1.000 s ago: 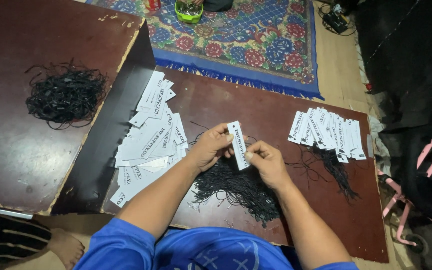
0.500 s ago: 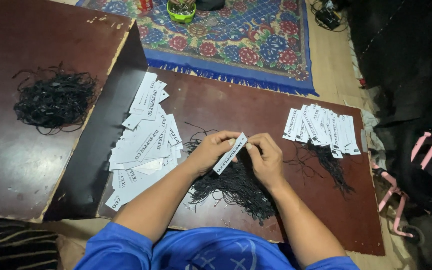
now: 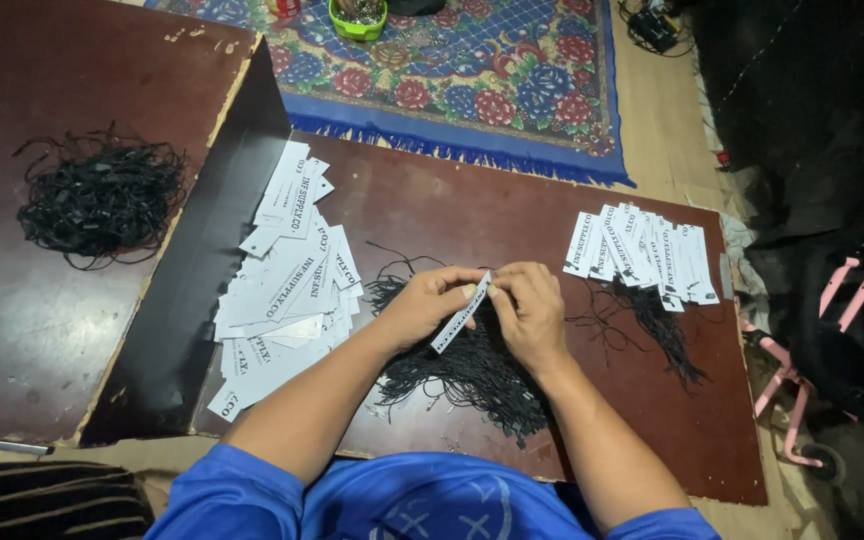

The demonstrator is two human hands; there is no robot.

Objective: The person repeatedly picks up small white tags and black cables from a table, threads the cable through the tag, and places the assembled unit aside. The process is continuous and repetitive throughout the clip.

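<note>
Both hands meet over the near-middle of the low brown table [image 3: 512, 215]. Left hand [image 3: 422, 305] pinches a white paper tag [image 3: 460, 313] by its upper end, thumb & fingers closed on it; right hand [image 3: 530, 310] is closed too, fingertips at the same top end of the tag, prob. working a thin black string there, though the string itself is too fine to tell. Tag tilts, lower end pointing near-left, held just above the loose pile of black strings [image 3: 467, 365].

To do this step well, judging from the grip: keep the tag pinched close to the top end so it doesn't flex, keep it steady w/ the left & let the right do the fine work. Hold it clear of the pile so stray strings don't snag.

Blank tags [image 3: 287, 275] lie in a messy heap to the left, near at hand. Strung tags [image 3: 642, 250] sit fanned in a row far-right, strings trailing toward the near edge. Another bundle of black strings [image 3: 97, 195] rests on the raised board [image 3: 32, 330] at left, well apart.
</note>
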